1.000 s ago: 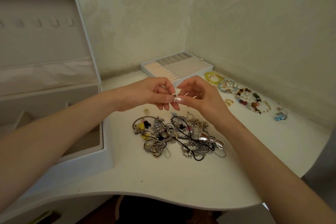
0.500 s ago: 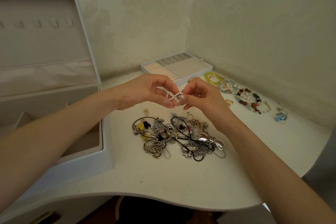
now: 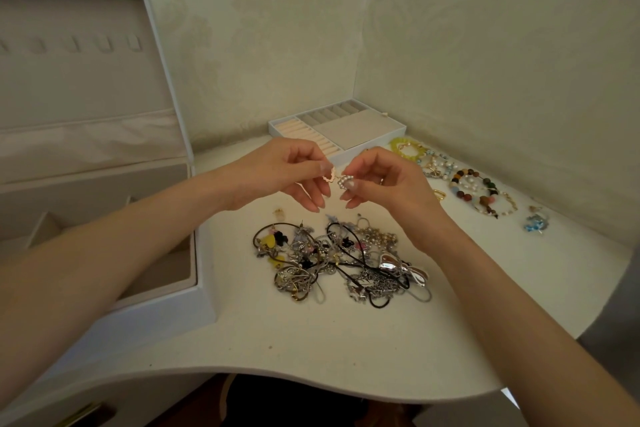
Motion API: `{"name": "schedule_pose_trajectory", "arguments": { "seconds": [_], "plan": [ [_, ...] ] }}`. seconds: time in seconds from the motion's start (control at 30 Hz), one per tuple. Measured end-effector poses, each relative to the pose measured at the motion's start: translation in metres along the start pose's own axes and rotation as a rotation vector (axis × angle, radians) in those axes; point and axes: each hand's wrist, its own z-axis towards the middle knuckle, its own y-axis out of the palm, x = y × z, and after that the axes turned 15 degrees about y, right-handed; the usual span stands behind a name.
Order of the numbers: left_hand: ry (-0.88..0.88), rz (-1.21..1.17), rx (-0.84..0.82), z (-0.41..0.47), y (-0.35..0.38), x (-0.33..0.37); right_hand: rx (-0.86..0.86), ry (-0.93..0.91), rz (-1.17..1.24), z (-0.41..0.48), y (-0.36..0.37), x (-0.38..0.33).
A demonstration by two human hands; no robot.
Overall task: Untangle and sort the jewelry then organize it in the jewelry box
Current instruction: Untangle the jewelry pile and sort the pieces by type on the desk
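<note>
Above the table, my left hand [image 3: 284,172] pinches a small gold ring-like piece [image 3: 328,176] and my right hand [image 3: 384,184] pinches a small pearl-beaded loop [image 3: 344,181]; the two pieces touch between my fingertips. Below them lies a tangled heap of jewelry [image 3: 339,260]: silver chains, black cords, yellow and black charms. The white jewelry box [image 3: 194,302] stands open at the left, lid up. A removed tray [image 3: 377,140] with ring rolls and small compartments sits at the back.
Sorted bracelets lie in a row at the right: a yellow one [image 3: 405,146], pearl ones [image 3: 437,165], a multicoloured bead one [image 3: 474,187], plus a blue piece [image 3: 536,222] and a gold clasp [image 3: 439,194]. A small earring [image 3: 278,213] lies alone. The table's curved front edge [image 3: 311,371] is near.
My hands have drawn slightly apart. The small beaded piece held together half a second ago now shows as two loops, one in each hand.
</note>
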Motion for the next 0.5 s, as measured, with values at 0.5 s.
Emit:
{"name": "schedule_pose_trajectory", "arguments": {
  "seconds": [0.5],
  "plan": [
    [-0.015, -0.047, 0.038, 0.0016, 0.0002, -0.002, -0.043, 0.046, 0.027, 0.0003, -0.0012, 0.0001]
  ]
}}
